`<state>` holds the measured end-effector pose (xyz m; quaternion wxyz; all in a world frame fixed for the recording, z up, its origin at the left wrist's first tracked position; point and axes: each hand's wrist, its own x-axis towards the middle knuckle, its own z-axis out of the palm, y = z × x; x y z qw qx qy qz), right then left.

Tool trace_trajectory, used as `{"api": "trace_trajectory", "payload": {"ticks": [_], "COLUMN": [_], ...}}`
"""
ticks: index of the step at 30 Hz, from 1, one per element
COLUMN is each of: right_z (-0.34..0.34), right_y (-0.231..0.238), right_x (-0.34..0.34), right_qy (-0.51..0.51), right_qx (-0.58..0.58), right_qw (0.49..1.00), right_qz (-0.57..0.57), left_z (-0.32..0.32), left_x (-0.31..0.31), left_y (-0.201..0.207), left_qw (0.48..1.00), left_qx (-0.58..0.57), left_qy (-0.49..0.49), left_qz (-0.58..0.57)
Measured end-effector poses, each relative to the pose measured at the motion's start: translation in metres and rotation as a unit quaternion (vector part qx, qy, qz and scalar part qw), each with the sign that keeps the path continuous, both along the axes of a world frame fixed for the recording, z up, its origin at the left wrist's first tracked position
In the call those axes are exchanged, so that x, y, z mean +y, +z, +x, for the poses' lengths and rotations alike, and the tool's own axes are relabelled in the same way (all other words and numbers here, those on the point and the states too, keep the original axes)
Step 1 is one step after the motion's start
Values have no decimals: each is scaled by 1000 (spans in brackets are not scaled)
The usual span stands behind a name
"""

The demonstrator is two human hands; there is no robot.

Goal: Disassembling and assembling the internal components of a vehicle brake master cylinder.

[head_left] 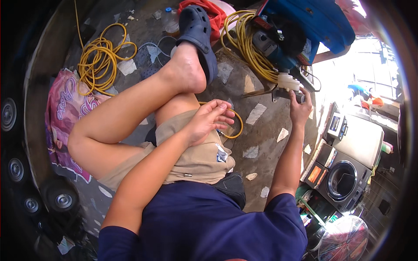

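Note:
My left hand [212,117] rests over my lap, palm partly up. Its fingers are loosely curled and a little apart, with nothing visible in them. Beside and behind it runs a loop of thin yellow hose [240,126], with a small fitting near my shorts. Out to the right, my right hand [300,106] reaches forward, thumb and fingers around a small dark part just below a white plastic piece [287,81]. That piece sits against a blue-green power tool [284,58]. The grip is partly hidden by my fingers.
A yellow hose coil [246,37] lies beside the tool, another [100,63] at far left. A blue plastic chair [320,21] stands at top right. Paper scraps [256,114] dot the floor. A speaker [342,179] and a fan [344,239] stand right. My clog [196,39] is raised ahead.

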<state>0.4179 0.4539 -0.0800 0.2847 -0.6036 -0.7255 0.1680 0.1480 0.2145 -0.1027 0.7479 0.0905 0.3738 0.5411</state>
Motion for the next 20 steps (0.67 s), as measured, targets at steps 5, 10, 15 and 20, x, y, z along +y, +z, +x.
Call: {"api": "trace_trajectory", "payload": {"ticks": [5, 10, 15, 20], "right_z": [-4, -11, -19, -18], "right_y": [-5, 0, 8, 4], "right_x": [2, -1, -10, -7], "right_qy": [43, 50, 18, 0], "right_qx": [-63, -95, -27, -44], "right_qw": [997, 994, 999, 999], "right_qz": [11, -4, 41, 9], "left_z": [-2, -3, -1, 1], "left_x": [1, 3, 1, 1], "left_y": [-2, -3, -4, -4], "left_qw": [1000, 1000, 1000, 1000], "left_qx": [-15, -18, -17, -15], "left_qy": [3, 5, 6, 4], "left_qz": [-2, 9, 0, 6]}}
